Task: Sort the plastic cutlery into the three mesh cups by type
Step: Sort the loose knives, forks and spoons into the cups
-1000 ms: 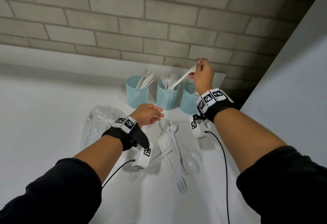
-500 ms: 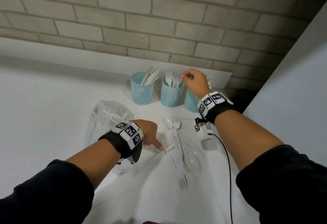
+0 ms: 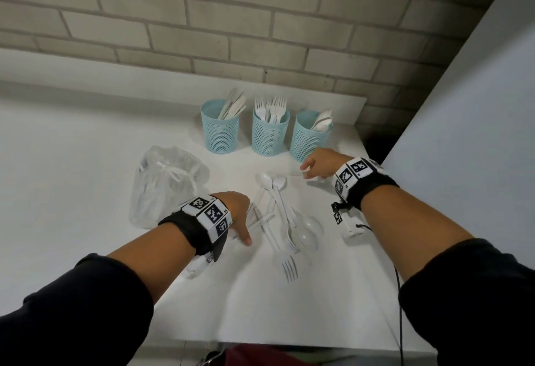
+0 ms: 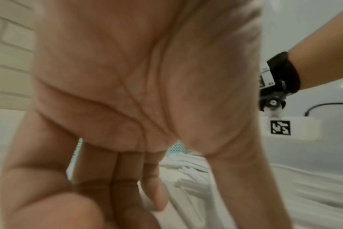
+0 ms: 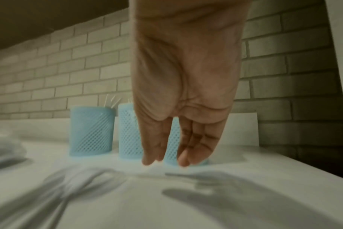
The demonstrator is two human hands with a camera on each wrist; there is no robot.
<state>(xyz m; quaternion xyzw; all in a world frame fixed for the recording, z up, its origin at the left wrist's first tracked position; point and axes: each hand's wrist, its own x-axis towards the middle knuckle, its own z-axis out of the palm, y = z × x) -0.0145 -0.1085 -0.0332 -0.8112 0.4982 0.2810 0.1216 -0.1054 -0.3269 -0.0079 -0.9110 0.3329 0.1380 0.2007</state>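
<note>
Mostly we are done: three mesh cups (image 3: 267, 131) hold cutlery; some spoons (image 3: 270, 184) and forks (image 3: 289, 268) wait at 6 o'clock. Our left hand (image 3: 237, 215) and right hand (image 3: 321, 164) have loose, empty fingers.

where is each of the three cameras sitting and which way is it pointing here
Head: on the head, looking forward and down at the white table; both forearms show.
Left wrist: under the left hand, looking along its palm at loose cutlery.
Right wrist: under the right hand, facing the brick wall.
All three views show the mesh cups.
</note>
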